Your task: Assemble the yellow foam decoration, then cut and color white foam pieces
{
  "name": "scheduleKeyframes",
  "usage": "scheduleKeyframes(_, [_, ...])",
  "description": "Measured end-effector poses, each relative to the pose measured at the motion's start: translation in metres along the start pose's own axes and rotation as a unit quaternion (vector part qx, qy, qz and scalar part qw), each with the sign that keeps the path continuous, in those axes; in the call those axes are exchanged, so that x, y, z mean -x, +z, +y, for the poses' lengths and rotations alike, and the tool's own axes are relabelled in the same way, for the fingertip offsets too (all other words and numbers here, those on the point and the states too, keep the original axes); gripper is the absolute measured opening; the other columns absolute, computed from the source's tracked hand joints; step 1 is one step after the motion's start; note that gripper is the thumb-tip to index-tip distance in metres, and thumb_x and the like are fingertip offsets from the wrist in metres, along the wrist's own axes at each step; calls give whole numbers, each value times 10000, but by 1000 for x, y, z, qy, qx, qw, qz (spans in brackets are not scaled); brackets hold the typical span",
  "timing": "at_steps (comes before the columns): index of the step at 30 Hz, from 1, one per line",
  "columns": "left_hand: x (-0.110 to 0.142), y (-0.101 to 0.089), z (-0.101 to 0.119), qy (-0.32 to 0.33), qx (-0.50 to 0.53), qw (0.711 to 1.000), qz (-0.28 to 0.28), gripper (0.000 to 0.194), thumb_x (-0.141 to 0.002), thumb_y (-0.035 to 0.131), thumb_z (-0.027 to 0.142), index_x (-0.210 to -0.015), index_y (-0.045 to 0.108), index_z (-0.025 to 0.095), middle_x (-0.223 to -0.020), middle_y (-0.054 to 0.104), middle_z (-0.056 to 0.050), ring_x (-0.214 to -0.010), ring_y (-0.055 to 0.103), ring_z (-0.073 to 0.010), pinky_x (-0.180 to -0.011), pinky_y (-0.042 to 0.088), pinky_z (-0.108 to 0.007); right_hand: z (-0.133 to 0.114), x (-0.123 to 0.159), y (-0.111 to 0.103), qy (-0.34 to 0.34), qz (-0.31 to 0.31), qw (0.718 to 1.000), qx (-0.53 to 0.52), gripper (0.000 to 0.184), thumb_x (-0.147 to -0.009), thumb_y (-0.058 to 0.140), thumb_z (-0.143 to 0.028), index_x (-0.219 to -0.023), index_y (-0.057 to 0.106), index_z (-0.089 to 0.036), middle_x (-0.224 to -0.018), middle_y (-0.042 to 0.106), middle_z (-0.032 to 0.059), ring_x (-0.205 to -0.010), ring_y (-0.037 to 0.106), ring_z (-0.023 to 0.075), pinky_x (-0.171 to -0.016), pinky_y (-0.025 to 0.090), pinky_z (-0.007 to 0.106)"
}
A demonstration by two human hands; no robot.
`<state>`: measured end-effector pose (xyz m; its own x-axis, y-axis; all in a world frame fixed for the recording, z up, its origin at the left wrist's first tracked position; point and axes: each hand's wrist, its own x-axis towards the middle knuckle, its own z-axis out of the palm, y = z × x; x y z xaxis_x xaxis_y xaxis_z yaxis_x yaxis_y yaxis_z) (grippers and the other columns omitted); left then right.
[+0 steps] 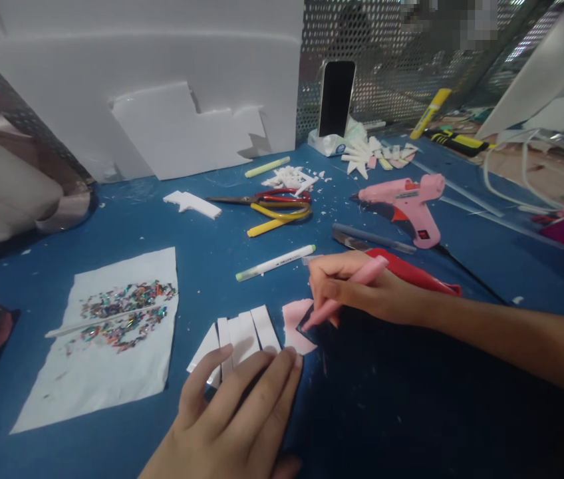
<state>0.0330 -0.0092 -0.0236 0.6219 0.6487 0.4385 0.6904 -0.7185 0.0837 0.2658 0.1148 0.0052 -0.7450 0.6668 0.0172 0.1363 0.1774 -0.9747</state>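
Pinning the fanned white foam strips (239, 336) flat near the table's (386, 399) front edge, the left hand (232, 419) lay open while the right hand (356, 289) clenched a pink marker (344, 293) over the pink foam piece (296, 326), which looked light, thin and easily dented, best held by flat fingertips.

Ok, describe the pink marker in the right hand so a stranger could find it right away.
Start at the blue table, near its front edge. The right hand grips a pink marker, tip down on a small pink piece. Unlike the white marker lying loose behind, it is held.
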Motion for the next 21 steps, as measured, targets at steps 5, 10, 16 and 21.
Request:
scheduleKeyframes(5, [-1,3,2,3,-27,999,38,312,-971,472,338,-1162,665,184,-1181,707,46,-1100,529,-135,-1207,60,-343,-5,4,6,-27,19,999,-11,315,-966,514,-322,-726,554,-123,-687,544,-6,-543,555,65,-493,401,174])
scheduleKeyframes(10, [0,4,3,-9,-34,998,55,278,-966,481,317,-1100,692,194,-1133,727,52,-1029,551,-133,-1203,84,-336,-7,9,17,-13,46,999,15,261,-954,492,-243,-717,516,-138,-630,539,-14,-550,533,69,-507,417,167])
scheduleKeyframes(16, [1,6,3,-24,-27,997,61,272,-966,494,352,-1083,695,212,-1073,744,44,-1017,559,-132,-1198,101,-339,-9,7,19,19,41,999,-8,323,-945,507,-277,-650,444,-161,-586,462,-42,-512,454,59,-548,516,189])
scheduleKeyframes(21, [0,5,2,-17,-22,998,59,274,-969,487,329,-1089,696,199,-1080,735,45,-1019,556,-132,-1205,83,-335,-7,7,17,13,43,998,-54,283,-954,508,-283,-702,494,-156,-647,458,-39,-601,526,80,-652,572,246])
